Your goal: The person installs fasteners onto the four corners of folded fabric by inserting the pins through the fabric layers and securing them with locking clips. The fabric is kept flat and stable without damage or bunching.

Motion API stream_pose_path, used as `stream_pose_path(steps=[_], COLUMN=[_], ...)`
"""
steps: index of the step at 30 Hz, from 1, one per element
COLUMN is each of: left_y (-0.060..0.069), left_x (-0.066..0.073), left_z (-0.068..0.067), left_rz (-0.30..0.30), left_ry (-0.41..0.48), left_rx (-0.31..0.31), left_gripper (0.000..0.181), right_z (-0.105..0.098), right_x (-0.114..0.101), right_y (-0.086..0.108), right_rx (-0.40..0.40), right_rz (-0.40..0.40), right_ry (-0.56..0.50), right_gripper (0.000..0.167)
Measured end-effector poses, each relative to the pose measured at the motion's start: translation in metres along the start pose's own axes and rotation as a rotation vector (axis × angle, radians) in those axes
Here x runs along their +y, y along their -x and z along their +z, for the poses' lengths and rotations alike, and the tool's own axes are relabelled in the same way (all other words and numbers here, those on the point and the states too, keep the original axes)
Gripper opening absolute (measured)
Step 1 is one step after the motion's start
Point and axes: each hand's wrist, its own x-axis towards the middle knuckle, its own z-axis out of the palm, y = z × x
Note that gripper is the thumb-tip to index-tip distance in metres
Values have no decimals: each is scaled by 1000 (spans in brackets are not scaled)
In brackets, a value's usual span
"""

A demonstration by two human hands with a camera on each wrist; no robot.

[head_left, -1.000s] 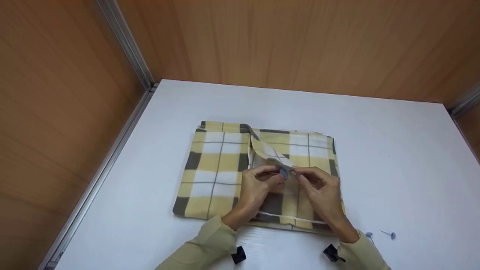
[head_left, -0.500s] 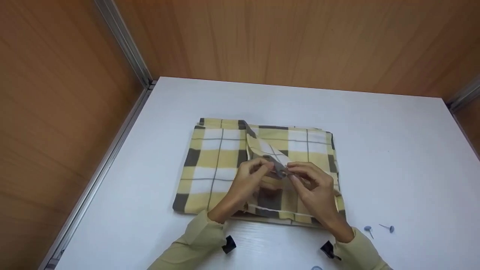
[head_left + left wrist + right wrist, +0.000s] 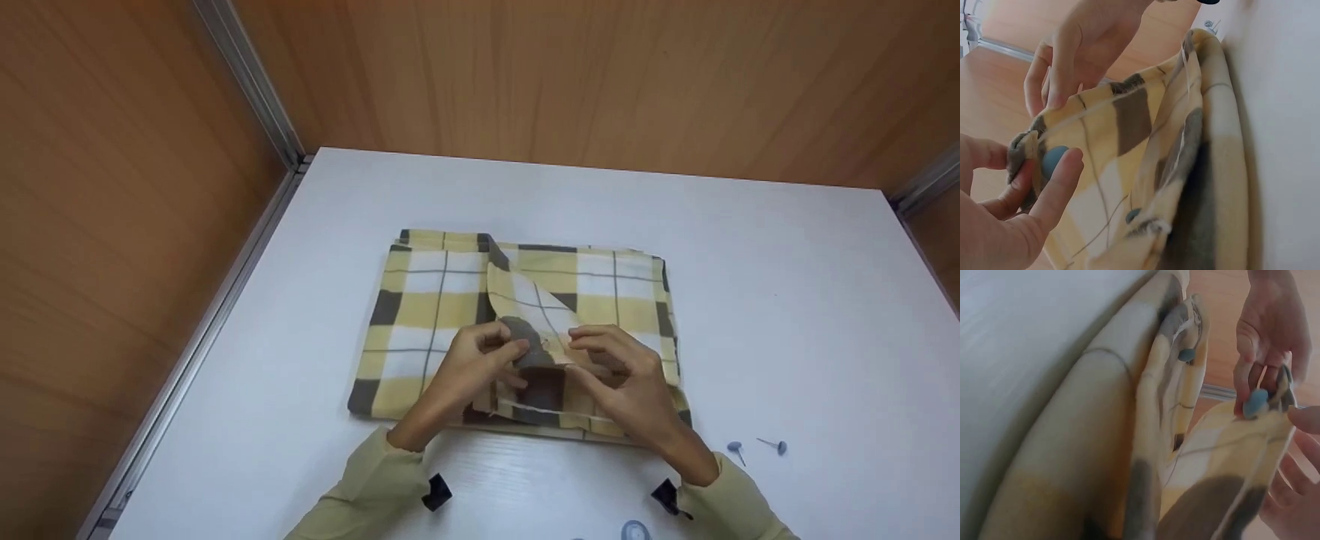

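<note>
A yellow, white and dark grey checked cloth (image 3: 420,307) lies folded, with the edge of an upper layer raised. My left hand (image 3: 469,364) pinches the dark corner of that layer. In the left wrist view, the left thumb touches a blue round pin head (image 3: 1054,162) at the corner; a second blue head (image 3: 1132,215) sits on a lower fold. Fingers of my right hand (image 3: 634,382) are parted and relaxed beside the raised edge. The right wrist view shows the pin head (image 3: 1255,404) against my left fingers, and my right hand (image 3: 1297,495) touching the edge with its thumb.
Two blue-headed pins (image 3: 735,448) (image 3: 781,448) lie on the white table (image 3: 810,337), right of the cloth. At the near edge of view is a pale blue round thing (image 3: 635,531). A small black piece (image 3: 437,493) is beside the left sleeve, another (image 3: 666,496) beside the right.
My left hand has moved left, drawing the dark corner with it and spreading the raised layer. My right fingers have loosened from their pinch. The blue head is now hidden in the head view.
</note>
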Motion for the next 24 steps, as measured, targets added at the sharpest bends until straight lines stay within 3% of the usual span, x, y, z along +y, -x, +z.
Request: stream_pose_path(steps=[5, 15, 19, 24], left_y=[10, 26, 28, 27], left_x=[-8, -33, -36, -39], left_z=[-12, -26, -27, -24], left_rz=[29, -34, -47, -43], left_ry=[53, 65, 88, 115], left_rx=[-18, 42, 74, 82], left_gripper=[26, 24, 21, 18], right_z=[-6, -13, 3, 37], right_x=[5, 44, 43, 39], right_y=[5, 27, 26, 25], right_rx=[1, -25, -127, -269], right_rz=[1, 30, 32, 28], right_ry=[46, 79, 77, 47], right_gripper=[30, 26, 19, 27])
